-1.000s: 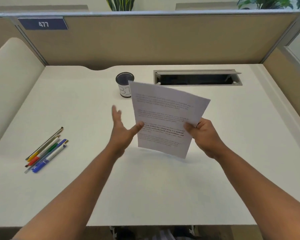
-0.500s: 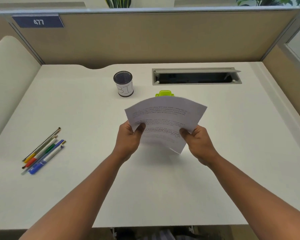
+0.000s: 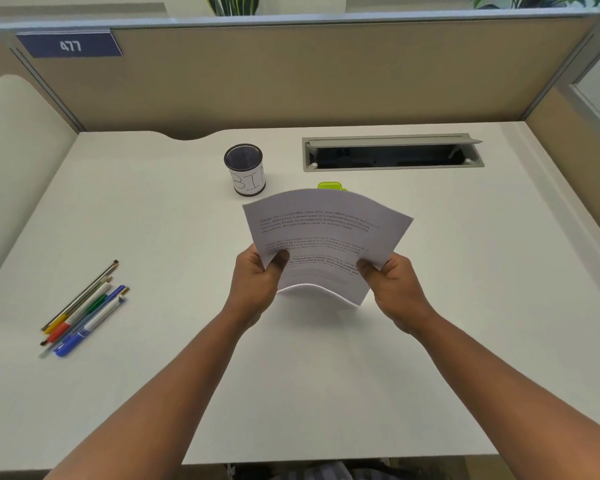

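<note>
A printed sheet of white paper (image 3: 326,233) is held above the middle of the white desk (image 3: 174,220), arched upward across its width. My left hand (image 3: 257,282) grips its left edge, thumb on the printed face. My right hand (image 3: 392,289) grips the right edge the same way. The sheet's near edge curls just above the desk top.
A black mesh cup labelled BIN (image 3: 245,169) stands behind the paper. A green object (image 3: 329,186) peeks out past the sheet's far edge. Several pens and markers (image 3: 84,310) lie at the left. An open cable slot (image 3: 392,155) sits at the back right. Partition walls (image 3: 291,74) enclose the desk.
My left hand, open beside the sheet a second ago, closed on its left edge. The sheet has tipped from nearly upright to lower and flatter, bowed between both hands.
</note>
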### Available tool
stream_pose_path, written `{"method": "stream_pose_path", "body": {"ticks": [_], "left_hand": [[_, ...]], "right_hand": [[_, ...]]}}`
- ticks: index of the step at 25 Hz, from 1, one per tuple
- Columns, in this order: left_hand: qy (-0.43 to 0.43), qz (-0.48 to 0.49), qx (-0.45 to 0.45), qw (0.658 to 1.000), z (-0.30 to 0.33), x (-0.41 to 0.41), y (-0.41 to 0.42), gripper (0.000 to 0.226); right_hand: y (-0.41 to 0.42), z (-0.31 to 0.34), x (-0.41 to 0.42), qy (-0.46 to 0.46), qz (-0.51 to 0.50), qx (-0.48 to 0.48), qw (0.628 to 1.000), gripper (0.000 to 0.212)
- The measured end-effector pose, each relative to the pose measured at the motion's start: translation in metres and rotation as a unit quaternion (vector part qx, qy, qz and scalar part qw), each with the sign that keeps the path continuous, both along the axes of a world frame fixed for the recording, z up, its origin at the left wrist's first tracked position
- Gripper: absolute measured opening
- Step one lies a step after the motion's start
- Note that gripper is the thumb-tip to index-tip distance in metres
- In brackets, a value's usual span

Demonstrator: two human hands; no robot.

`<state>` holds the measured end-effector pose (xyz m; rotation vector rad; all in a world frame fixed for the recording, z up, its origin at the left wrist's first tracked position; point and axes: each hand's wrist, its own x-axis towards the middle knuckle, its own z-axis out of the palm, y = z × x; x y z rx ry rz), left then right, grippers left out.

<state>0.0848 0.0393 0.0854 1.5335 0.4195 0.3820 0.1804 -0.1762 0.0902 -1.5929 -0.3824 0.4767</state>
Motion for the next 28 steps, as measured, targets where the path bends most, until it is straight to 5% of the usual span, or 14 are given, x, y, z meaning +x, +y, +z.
{"method": "stream_pose_path", "body": {"ticks": [12,20,28], "left_hand": [[0.049,-0.019,-0.028,0.998,-0.005,0.026,0.016,0.020],[0.242,-0.162,0.001,0.957,-0.012,0.103,0.022,0.015],[0.225,-0.080,0.274,0.932,-0.037,0.207,0.036,0.044]], "right_hand": [[0.002,-0.006,0.018,0.061,-0.018,-0.003,0.998,0.024],[-0.014,-0.036,0.039,0.247,-0.122,-0.043,0.960,0.027],[-0.038,-0.068,0.056,0.349,-0.268,0.014,0.898,0.023]]}}
